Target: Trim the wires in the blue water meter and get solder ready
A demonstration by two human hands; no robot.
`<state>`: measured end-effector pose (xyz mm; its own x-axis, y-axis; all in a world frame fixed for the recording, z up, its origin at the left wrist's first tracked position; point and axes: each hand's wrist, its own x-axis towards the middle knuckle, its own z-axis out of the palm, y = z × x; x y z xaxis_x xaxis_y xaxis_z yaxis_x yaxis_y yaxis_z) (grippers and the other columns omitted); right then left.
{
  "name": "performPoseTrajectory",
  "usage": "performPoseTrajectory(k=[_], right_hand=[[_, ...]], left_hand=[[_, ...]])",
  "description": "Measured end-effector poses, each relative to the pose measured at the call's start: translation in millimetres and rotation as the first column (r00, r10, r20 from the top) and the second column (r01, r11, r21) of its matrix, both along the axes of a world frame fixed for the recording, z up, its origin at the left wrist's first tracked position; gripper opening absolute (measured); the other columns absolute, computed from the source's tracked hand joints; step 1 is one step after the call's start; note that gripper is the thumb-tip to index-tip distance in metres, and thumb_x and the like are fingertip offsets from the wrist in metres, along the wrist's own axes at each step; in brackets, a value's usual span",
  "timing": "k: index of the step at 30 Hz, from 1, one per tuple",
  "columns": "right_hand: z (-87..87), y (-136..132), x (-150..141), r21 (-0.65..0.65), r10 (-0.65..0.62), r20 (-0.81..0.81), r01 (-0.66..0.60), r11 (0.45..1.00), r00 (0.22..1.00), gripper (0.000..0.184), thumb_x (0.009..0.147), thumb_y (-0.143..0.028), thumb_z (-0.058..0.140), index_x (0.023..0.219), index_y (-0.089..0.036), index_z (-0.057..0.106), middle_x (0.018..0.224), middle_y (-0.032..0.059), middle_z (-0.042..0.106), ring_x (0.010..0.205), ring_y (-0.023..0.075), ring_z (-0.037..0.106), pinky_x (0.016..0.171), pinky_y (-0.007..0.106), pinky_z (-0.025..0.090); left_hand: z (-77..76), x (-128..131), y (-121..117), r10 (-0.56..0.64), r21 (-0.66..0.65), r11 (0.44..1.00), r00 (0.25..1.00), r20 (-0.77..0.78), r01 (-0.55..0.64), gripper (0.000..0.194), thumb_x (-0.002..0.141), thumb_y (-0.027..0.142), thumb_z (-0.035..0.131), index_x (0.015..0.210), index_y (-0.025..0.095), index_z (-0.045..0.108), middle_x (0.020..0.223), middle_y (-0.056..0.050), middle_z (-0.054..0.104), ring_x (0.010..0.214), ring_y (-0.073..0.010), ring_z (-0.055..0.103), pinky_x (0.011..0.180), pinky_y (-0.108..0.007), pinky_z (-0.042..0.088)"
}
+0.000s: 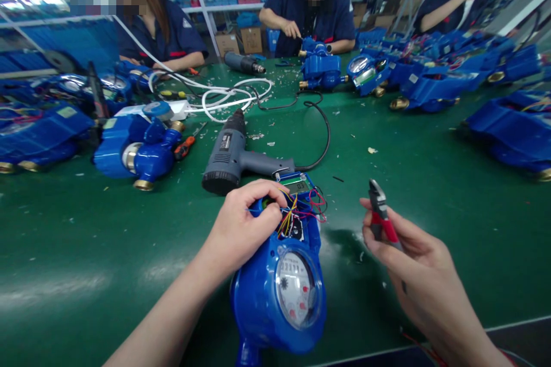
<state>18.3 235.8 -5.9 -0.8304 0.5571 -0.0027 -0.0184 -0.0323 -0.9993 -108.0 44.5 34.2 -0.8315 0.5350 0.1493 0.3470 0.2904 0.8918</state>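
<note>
A blue water meter with a round dial lies on the green table right in front of me. Its top is open, with a tangle of red, yellow and blue wires and a small green display showing. My left hand rests on the open part, fingers curled and pinching among the wires. To the right of the meter, my right hand is raised a little above the table and holds red-handled cutting pliers, jaws pointing up and away.
A grey heat gun with a black cord lies just behind the meter. More blue meters are piled at left, back and right. A screwdriver and white cables lie at back left. Three people in dark blue sit at the far edge.
</note>
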Motion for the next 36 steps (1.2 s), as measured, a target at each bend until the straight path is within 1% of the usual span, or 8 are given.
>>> performPoseTrajectory(k=[4, 8, 13, 15, 18, 22, 31, 36], right_hand=[[-10.3, 8, 1, 0.43, 0.121, 0.03, -0.122, 0.894, 0.992, 0.036, 0.075, -0.022, 0.063, 0.111, -0.022, 0.066, 0.1, 0.0052, 0.062, 0.084, 0.0129, 0.062, 0.073, 0.021, 0.051], [-23.8, 28, -2, 0.825, 0.081, 0.123, -0.147, 0.545, 0.989, 0.038, 0.081, -0.027, 0.055, 0.117, -0.015, 0.062, 0.102, 0.0086, 0.06, 0.09, 0.0188, 0.06, 0.078, 0.03, 0.05], [-32.8, 44, -6, 0.945, 0.018, 0.3, -0.3, 0.133, 0.954, 0.037, 0.083, -0.039, 0.055, 0.112, -0.018, 0.066, 0.1, 0.0109, 0.06, 0.091, 0.0311, 0.055, 0.071, 0.048, 0.045], [-21.7, 36, -10, 0.98, 0.039, 0.187, -0.189, 0.055, 0.982, 0.027, 0.085, -0.038, 0.056, 0.1, -0.02, 0.068, 0.099, 0.0097, 0.06, 0.092, 0.0316, 0.054, 0.072, 0.05, 0.042], [4.8, 10, -20, 0.98, 0.267, -0.026, -0.028, 0.196, 0.963, 0.01, 0.088, -0.021, 0.056, 0.089, -0.018, 0.065, 0.09, 0.007, 0.058, 0.087, 0.0206, 0.053, 0.074, 0.039, 0.043], [22.7, -22, -39, 0.915, 0.52, -0.038, -0.179, 0.361, 0.853, 0.014, 0.087, -0.01, 0.057, 0.095, -0.018, 0.064, 0.091, 0.0047, 0.056, 0.089, 0.0161, 0.052, 0.076, 0.032, 0.043], [4.6, -23, -44, 0.913, 0.424, -0.062, -0.12, 0.389, 0.904, 0.01, 0.083, -0.015, 0.064, 0.084, -0.023, 0.069, 0.1, 0.0062, 0.048, 0.101, 0.0223, 0.043, 0.084, 0.041, 0.035], [-1.4, -25, -44, 0.788, 0.39, -0.008, -0.234, 0.569, 0.921, 0.006, 0.084, -0.02, 0.064, 0.082, -0.023, 0.069, 0.103, 0.0062, 0.046, 0.104, 0.0229, 0.044, 0.089, 0.044, 0.034]], left_hand=[[-1.8, 0, 0, -0.014, 0.024, 1.0, 1.0, -0.026, 0.014, 0.012, 0.073, 0.015, 0.051, 0.069, 0.015, 0.062, 0.091, -0.003, 0.068, 0.092, -0.0167, 0.062, 0.085, -0.027, 0.044], [-4.3, -1, -1, -0.031, 0.033, 0.999, 0.999, -0.036, 0.032, 0.01, 0.076, 0.015, 0.052, 0.071, 0.015, 0.061, 0.092, -0.001, 0.068, 0.094, -0.0149, 0.061, 0.083, -0.024, 0.044], [-5.3, -2, -7, -0.092, 0.038, 0.995, 0.993, -0.07, 0.095, 0.017, 0.086, 0.029, 0.056, 0.078, 0.016, 0.062, 0.102, -0.001, 0.066, 0.103, -0.0147, 0.058, 0.089, -0.025, 0.041], [-5.0, -3, -9, -0.128, 0.042, 0.99, 0.988, -0.087, 0.132, 0.017, 0.086, 0.03, 0.056, 0.082, 0.016, 0.063, 0.104, -0.001, 0.065, 0.105, -0.0149, 0.057, 0.089, -0.025, 0.04], [-4.2, -4, -13, -0.173, 0.059, 0.982, 0.98, -0.099, 0.18, 0.012, 0.084, 0.024, 0.056, 0.087, 0.015, 0.063, 0.108, -0.002, 0.064, 0.106, -0.0147, 0.056, 0.09, -0.025, 0.04], [-4.0, -4, -14, -0.176, 0.071, 0.98, 0.979, -0.107, 0.184, 0.012, 0.081, 0.022, 0.055, 0.086, 0.014, 0.063, 0.108, -0.002, 0.063, 0.105, -0.0147, 0.055, 0.091, -0.025, 0.039], [-6.4, -2, -14, -0.159, 0.04, 0.985, 0.979, -0.127, 0.165, 0.011, 0.08, 0.021, 0.054, 0.087, 0.016, 0.061, 0.106, -0.001, 0.062, 0.103, -0.0142, 0.055, 0.09, -0.026, 0.04], [-5.2, -1, -14, -0.153, 0.032, 0.987, 0.982, -0.112, 0.157, 0.012, 0.081, 0.022, 0.053, 0.087, 0.015, 0.061, 0.109, -0.002, 0.062, 0.105, -0.0151, 0.055, 0.088, -0.025, 0.041]])
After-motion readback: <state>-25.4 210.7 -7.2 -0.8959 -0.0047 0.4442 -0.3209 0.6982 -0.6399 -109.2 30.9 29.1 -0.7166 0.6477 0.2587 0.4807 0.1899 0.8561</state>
